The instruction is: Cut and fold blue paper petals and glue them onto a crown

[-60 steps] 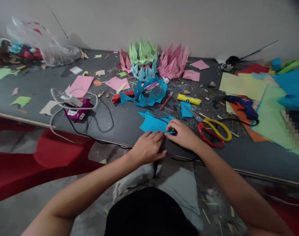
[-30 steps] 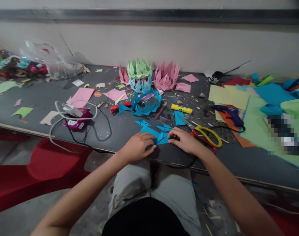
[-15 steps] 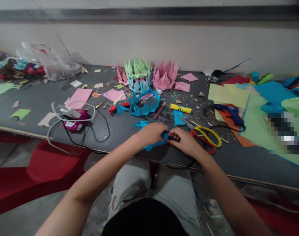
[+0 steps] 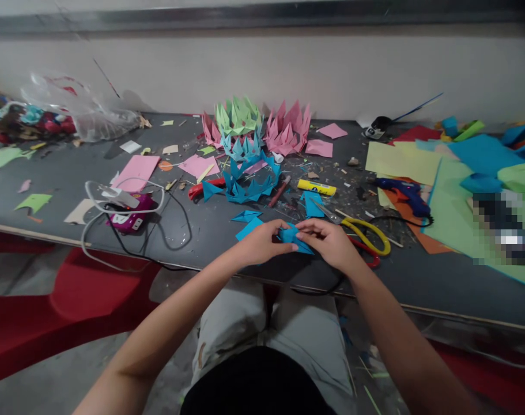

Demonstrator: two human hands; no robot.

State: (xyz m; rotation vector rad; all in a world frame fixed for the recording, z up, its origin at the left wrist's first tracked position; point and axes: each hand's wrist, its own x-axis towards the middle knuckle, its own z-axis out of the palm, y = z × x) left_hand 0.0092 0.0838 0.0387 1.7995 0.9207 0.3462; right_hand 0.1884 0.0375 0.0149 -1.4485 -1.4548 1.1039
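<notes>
A dark blue folded-paper crown [image 4: 249,194] stands on the grey surface [image 4: 214,236], and the hands work just to the near side of it, slightly to its right. A small folded blue paper [image 4: 289,233] is between them. The left hand [image 4: 262,242] is half open, with the thumb spread below the paper and the fingers curled along its upper edge; whether it grips or only touches cannot be told. The right hand [image 4: 326,239] is nearly closed, thumb and fingertips pinching the paper's right end.

Directly on the crown's near side lie a pointed blue paper piece [image 4: 246,215] and, closer to the hands, a blue sheet [image 4: 247,229] partly covered by the left hand. To the crown's right are a dark red marker [image 4: 279,192] and a yellow glue stick [image 4: 316,188]; nearer and further right are scissors [image 4: 347,221] with yellow and red handles. Well to the crown's right lies a blue glue gun [image 4: 411,196].

Behind the crown stand a light blue paper crown [image 4: 244,148], a light green one [image 4: 240,118] and, to the right of these, a pink one [image 4: 288,131]. Well to its left sits a purple power adapter [image 4: 135,220].
</notes>
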